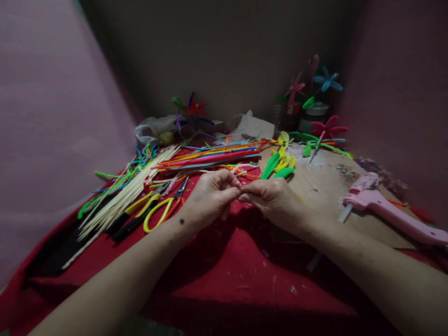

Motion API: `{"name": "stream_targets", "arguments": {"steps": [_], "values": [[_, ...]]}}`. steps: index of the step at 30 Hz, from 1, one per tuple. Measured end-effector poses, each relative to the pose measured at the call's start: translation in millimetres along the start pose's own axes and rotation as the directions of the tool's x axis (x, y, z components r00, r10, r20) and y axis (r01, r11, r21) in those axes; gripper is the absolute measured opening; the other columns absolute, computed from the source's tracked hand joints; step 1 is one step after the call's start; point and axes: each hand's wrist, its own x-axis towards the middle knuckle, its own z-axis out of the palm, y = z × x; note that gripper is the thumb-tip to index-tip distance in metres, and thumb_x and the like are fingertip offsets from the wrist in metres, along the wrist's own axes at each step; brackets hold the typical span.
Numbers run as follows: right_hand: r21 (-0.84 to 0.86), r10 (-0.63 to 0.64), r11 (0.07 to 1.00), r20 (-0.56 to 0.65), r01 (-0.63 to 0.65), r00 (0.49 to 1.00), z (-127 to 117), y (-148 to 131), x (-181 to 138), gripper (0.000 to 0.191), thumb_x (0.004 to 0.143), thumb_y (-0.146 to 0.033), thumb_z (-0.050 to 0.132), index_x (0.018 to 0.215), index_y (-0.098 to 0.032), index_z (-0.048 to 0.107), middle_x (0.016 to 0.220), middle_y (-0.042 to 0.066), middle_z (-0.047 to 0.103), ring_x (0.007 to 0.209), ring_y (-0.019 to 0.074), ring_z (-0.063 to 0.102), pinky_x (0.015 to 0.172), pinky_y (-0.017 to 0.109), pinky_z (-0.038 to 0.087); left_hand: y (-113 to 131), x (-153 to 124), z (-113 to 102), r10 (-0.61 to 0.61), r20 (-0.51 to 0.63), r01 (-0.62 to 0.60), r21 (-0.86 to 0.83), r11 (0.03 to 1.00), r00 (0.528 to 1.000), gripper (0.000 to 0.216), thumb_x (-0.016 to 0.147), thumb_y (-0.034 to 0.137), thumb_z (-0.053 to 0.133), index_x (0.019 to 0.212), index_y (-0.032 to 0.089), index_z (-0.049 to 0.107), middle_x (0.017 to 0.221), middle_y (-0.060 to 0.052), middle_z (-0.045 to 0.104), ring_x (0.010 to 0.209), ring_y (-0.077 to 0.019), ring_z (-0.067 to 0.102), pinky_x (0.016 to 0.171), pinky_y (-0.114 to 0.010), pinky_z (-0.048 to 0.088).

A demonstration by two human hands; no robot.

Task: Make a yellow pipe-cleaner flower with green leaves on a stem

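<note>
My left hand (pixel 210 196) and my right hand (pixel 275 198) meet at the fingertips over the red cloth (pixel 224 280). Both are closed in a pinch on a small piece between them, too hidden to name. Just beyond the fingers lies a pile of coloured pipe cleaners (pixel 213 158), with a pale pink one (pixel 245 167) nearest the fingertips. Green and yellow pipe-cleaner loops (pixel 280 165) lie right of the pile.
Bamboo skewers (pixel 129 191) fan out at the left beside yellow-handled scissors (pixel 164 207) and pliers (pixel 135 219). A pink glue gun (pixel 385 207) rests on a wooden board (pixel 325 186) at the right. Finished pipe-cleaner flowers (pixel 327 128) and plastic bags (pixel 157 128) stand at the back.
</note>
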Motion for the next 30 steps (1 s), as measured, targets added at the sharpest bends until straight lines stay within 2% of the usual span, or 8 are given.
{"name": "stream_targets", "arguments": {"steps": [3,6,11,16,21,25,27,30], "values": [[0.076,0.07,0.995,-0.061,-0.065,0.996,3,-2,-3,0.016,0.08,-0.017,0.058,0.071,-0.013,0.07,0.053,0.0,0.057,0.049,0.0084,0.044,0.051,0.021,0.033,1,-1,2,-0.008,-0.007,0.008,-0.034,0.999,1.0,0.006,0.075,0.014,0.054,0.074,0.014,0.049,0.053,0.008,0.053,0.029,-0.0018,0.043,0.03,-0.012,0.028],[0.063,0.092,0.994,-0.097,-0.086,0.991,5,-5,-4,0.018,0.08,-0.018,0.056,0.069,-0.014,0.069,0.054,0.0,0.058,0.05,0.0085,0.045,0.052,0.021,0.033,1,-2,4,-0.022,-0.009,0.021,-0.028,0.999,1.0,0.006,0.078,0.015,0.053,0.075,0.014,0.048,0.051,0.008,0.054,0.031,-0.0029,0.048,0.032,-0.012,0.028],[0.092,0.103,0.991,-0.053,-0.097,0.993,2,-8,-3,0.02,0.081,-0.017,0.052,0.07,-0.013,0.069,0.056,0.001,0.06,0.051,0.0086,0.047,0.053,0.022,0.034,3,-3,5,-0.002,-0.007,0.002,0.0,1.0,1.0,0.008,0.078,0.016,0.054,0.075,0.015,0.047,0.057,0.005,0.058,0.037,-0.0075,0.056,0.033,-0.013,0.032],[0.208,0.157,0.966,-0.013,-0.151,0.988,-1,-8,-1,0.019,0.079,-0.015,0.05,0.067,-0.013,0.065,0.053,-0.001,0.055,0.048,0.0077,0.044,0.049,0.021,0.033,3,-2,0,-0.032,0.038,0.034,-0.071,0.997,0.999,0.01,0.078,0.018,0.055,0.075,0.015,0.046,0.054,0.005,0.057,0.033,-0.0072,0.052,0.033,-0.014,0.033],[0.485,0.266,0.83,0.088,-0.275,0.96,-4,-9,0,0.017,0.077,-0.02,0.052,0.064,-0.014,0.061,0.052,-0.002,0.052,0.045,0.0074,0.044,0.044,0.02,0.034,-4,2,-9,-0.026,0.165,0.063,-0.222,0.973,0.986,0.013,0.077,0.023,0.06,0.077,0.015,0.05,0.055,0.004,0.058,0.035,-0.0051,0.049,0.035,-0.014,0.034],[0.608,0.316,0.712,0.171,-0.352,0.933,-6,-9,0,0.014,0.074,-0.022,0.056,0.064,-0.014,0.062,0.049,-0.003,0.052,0.042,0.0074,0.044,0.042,0.021,0.035,-8,5,-16,-0.038,0.252,0.11,-0.279,0.954,0.967,0.013,0.077,0.025,0.061,0.081,0.015,0.053,0.057,0.003,0.058,0.035,-0.0046,0.047,0.034,-0.014,0.032],[0.659,0.324,0.666,0.167,-0.35,0.931,-6,-8,0,0.013,0.073,-0.022,0.058,0.063,-0.014,0.062,0.049,-0.003,0.052,0.041,0.0071,0.044,0.041,0.02,0.035,-8,6,-18,-0.011,0.256,0.087,-0.288,0.954,0.967,0.014,0.079,0.026,0.058,0.087,0.015,0.055,0.06,0.003,0.058,0.037,-0.0051,0.048,0.034,-0.015,0.031],[0.734,0.346,0.589,0.15,-0.339,0.926,-7,-6,1,0.012,0.07,-0.022,0.061,0.061,-0.014,0.061,0.049,-0.003,0.053,0.039,0.0063,0.044,0.04,0.02,0.034,-5,5,-20,0.07,0.186,-0.024,-0.235,0.972,0.98,0.026,0.077,0.023,0.061,0.102,0.018,0.056,0.074,0.001,0.06,0.046,-0.0058,0.052,0.04,-0.016,0.035]]}}
